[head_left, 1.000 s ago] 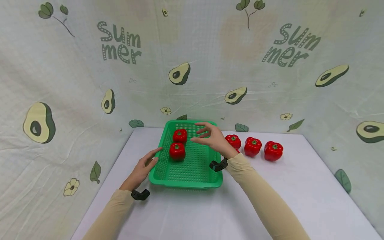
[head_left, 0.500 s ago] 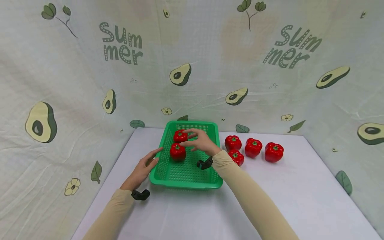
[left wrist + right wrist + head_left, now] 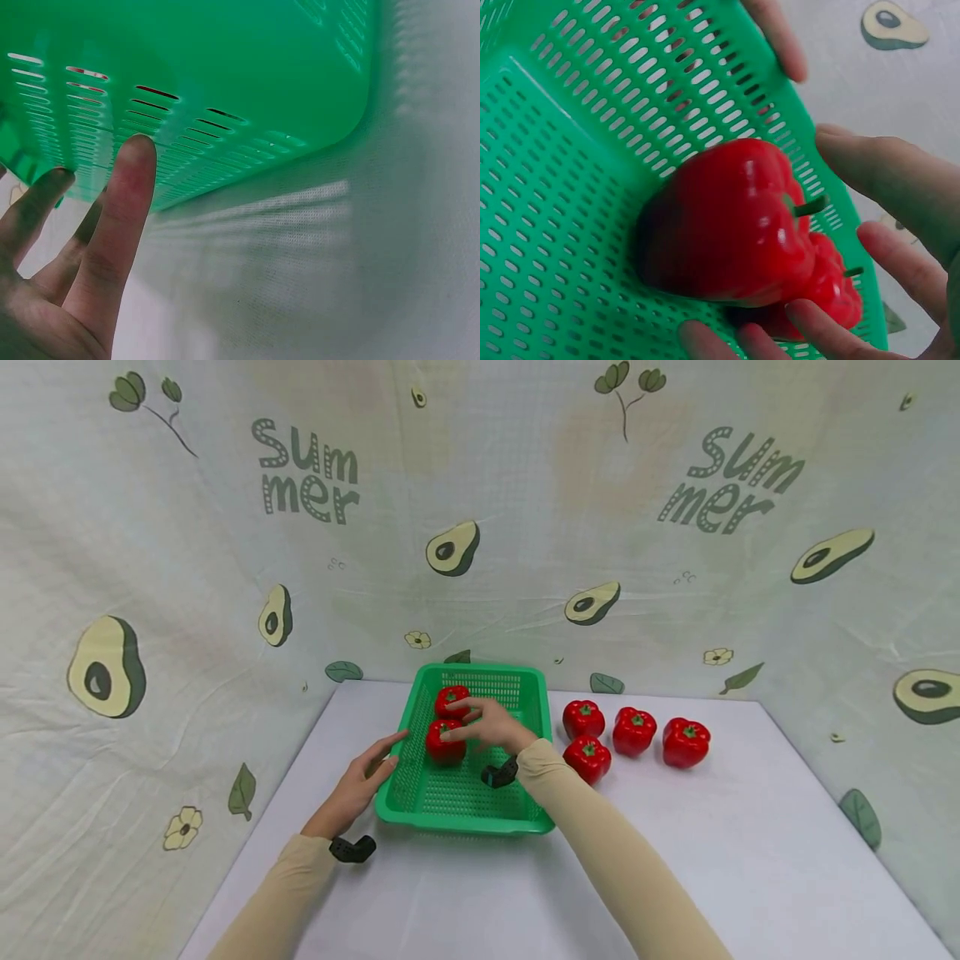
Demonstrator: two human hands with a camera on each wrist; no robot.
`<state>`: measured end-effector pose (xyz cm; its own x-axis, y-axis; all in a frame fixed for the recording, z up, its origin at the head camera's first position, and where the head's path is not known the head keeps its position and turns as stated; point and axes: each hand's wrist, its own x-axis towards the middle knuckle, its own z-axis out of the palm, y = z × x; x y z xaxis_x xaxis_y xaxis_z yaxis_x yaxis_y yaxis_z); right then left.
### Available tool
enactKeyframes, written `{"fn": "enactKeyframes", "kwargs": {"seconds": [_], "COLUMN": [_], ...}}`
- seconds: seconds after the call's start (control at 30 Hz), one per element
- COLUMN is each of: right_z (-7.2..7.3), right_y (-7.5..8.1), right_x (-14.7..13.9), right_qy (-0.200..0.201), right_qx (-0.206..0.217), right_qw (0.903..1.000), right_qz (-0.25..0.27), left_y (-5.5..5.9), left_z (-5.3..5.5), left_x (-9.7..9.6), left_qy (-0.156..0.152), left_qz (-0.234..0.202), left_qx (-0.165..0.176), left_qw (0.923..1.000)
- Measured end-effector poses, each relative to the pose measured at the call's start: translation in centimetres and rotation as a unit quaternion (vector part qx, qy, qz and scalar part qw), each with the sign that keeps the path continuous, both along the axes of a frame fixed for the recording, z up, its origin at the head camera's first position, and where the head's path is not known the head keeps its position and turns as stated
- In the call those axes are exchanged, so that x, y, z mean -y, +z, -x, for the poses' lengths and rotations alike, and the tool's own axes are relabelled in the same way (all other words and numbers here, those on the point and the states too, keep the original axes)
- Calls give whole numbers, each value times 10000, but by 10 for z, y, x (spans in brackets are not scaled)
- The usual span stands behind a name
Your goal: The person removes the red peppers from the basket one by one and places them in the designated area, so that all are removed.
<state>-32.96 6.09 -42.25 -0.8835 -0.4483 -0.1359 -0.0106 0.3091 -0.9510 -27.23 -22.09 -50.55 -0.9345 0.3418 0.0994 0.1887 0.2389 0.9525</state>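
Observation:
In the head view, a green plastic basket (image 3: 465, 802) stands on the white table with two red bell peppers inside along its left side. My right hand (image 3: 493, 727) reaches in over the nearer bell pepper (image 3: 442, 750), and its fingers overlap the edge of the farther bell pepper (image 3: 448, 695). From the right wrist, thumb and fingers (image 3: 900, 165) spread on either side of the nearer bell pepper (image 3: 727, 225), ungripped. Outside the basket, my left hand (image 3: 352, 787) has its fingertips at the left wall; the left wrist view shows straight fingers (image 3: 112, 232) against the slotted wall.
Right of the basket lie several more red bell peppers, one close to its right wall (image 3: 588, 760) and another farthest right (image 3: 686, 743). A printed cloth (image 3: 517, 552) with avocados hangs behind and at both sides of the table (image 3: 720, 852).
My right hand has moved left and down, from above the basket's right side to the nearer pepper inside. The left hand stays at the basket's left wall.

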Motion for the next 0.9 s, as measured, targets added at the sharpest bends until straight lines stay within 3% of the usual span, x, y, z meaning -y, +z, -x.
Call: {"fn": "enactKeyframes", "kwargs": {"seconds": [0.37,0.9], "right_z": [-2,2], "right_y": [-10,-25], "right_x": [12,22], "right_qy": [-198,-510], "right_qx": [140,-96], "right_qw": [9996,9983], "right_qz": [-135,-254], "left_y": [-1,0], "left_z": [1,1], "left_x": [-1,-2], "left_qy": [0,16], "left_qz": [8,18], "left_qx": [53,20], "left_qw": [10000,10000]}}
